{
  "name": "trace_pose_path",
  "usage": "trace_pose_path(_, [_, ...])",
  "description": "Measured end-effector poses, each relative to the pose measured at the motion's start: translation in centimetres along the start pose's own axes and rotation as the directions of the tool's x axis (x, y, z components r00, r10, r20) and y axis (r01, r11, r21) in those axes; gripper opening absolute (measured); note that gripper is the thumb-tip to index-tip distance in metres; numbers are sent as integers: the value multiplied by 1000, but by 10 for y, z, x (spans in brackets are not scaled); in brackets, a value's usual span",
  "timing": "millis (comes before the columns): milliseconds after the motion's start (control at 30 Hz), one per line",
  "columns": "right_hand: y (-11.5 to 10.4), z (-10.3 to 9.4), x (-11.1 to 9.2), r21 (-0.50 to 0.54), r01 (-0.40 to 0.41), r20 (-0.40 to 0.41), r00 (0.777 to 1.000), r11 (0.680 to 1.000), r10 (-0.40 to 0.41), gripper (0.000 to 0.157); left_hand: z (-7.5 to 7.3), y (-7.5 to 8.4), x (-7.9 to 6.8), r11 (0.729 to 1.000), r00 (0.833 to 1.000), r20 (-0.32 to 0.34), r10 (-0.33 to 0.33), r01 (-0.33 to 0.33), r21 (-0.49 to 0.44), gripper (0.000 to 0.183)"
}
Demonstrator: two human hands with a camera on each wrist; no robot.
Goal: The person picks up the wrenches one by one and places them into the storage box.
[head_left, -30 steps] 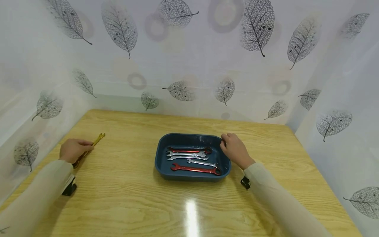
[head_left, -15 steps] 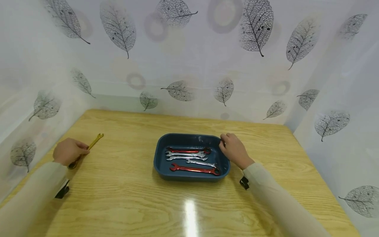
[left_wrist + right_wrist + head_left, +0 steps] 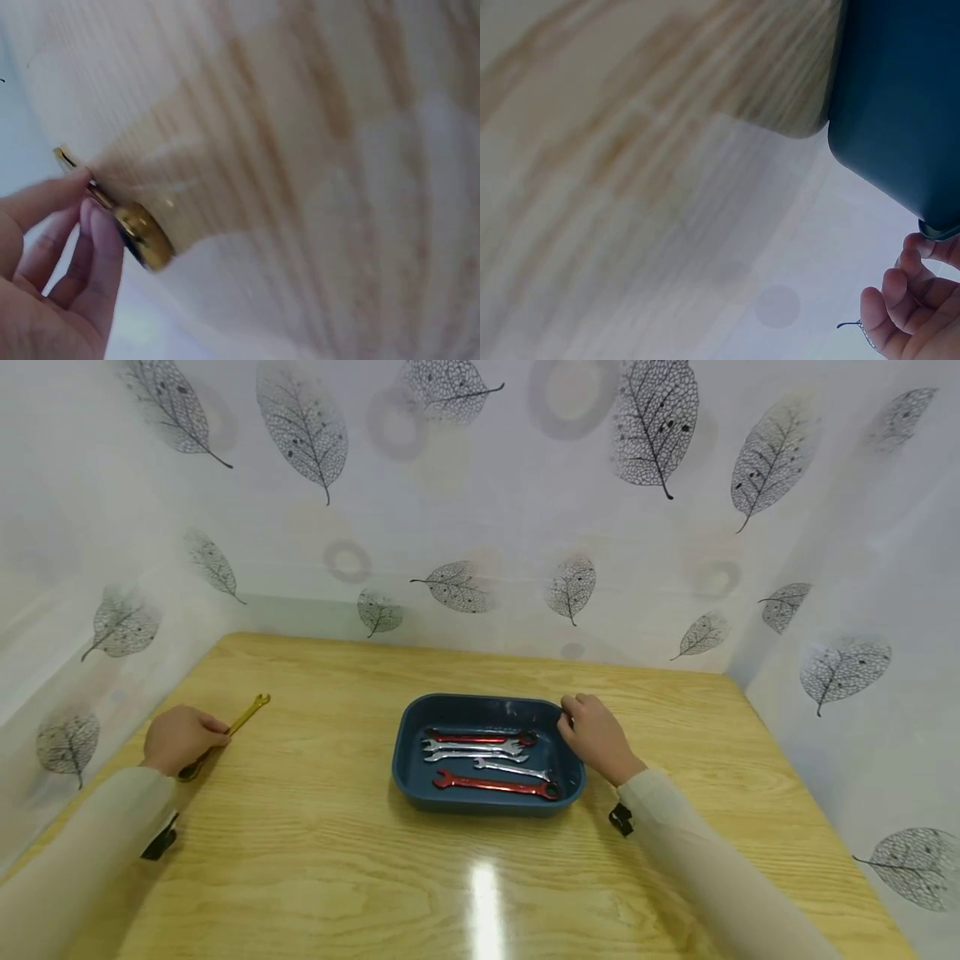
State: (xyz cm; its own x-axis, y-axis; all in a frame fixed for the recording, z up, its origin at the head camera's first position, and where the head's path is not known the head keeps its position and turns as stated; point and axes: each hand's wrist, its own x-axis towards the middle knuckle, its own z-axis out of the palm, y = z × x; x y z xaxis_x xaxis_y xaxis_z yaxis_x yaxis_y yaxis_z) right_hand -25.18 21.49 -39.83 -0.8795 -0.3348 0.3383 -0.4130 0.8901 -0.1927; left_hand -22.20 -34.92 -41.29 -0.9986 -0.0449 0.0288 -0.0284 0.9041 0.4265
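Near the table's left edge, my left hand [image 3: 183, 742] pinches a gold-coloured wrench [image 3: 247, 716] between thumb and fingers. The open end of the wrench points away to the right, and its ring end [image 3: 147, 236] shows below the fingers in the left wrist view. Part of the shaft is hidden by the fingers. My right hand [image 3: 597, 740] grips the rim of a dark blue bin [image 3: 480, 807] at its far right corner, thumb and index finger at the edge. Inside the bin lie red wrenches [image 3: 495, 786] and silver wrenches [image 3: 474, 747], roughly side by side.
The bin stands on a light wood-grain table [image 3: 322, 860], right of its middle. A white leaf-patterned curtain [image 3: 495, 510] rises along the back and both sides of the table. A bright light reflection [image 3: 486, 910] falls on the near part of the tabletop.
My left hand has shifted slightly left, while its hold on the gold-coloured wrench continues. The right hand and the bin stay where they were; the head view sways a little.
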Motion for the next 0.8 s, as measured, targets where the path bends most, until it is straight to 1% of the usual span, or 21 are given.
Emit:
trace_pose_path(100, [0, -1, 1, 0, -7, 5, 1000, 1000, 7, 17, 2, -6, 2, 999, 1000, -15, 21, -21, -35, 27])
trace_pose_path(167, [0, -1, 2, 0, -10, 12, 1000, 1000, 10, 16, 2, -10, 1, 998, 999, -22, 23, -25, -65, 29])
trace_pose_path(233, [1, -2, 2, 1, -13, 20, 1000, 1000, 13, 17, 2, -12, -1, 995, 999, -25, 20, -22, -94, 31])
trace_pose_path(333, [1, -2, 2, 1, -18, 28, 999, 1000, 18, 18, 0, -13, -2, 993, 1000, -9, 6, -7, -120, 33])
trace_pose_path(800, [0, -1, 1, -4, -19, 25, 1000, 1000, 19, 16, 0, -12, 0, 990, 999, 31, -11, 16, -139, 32])
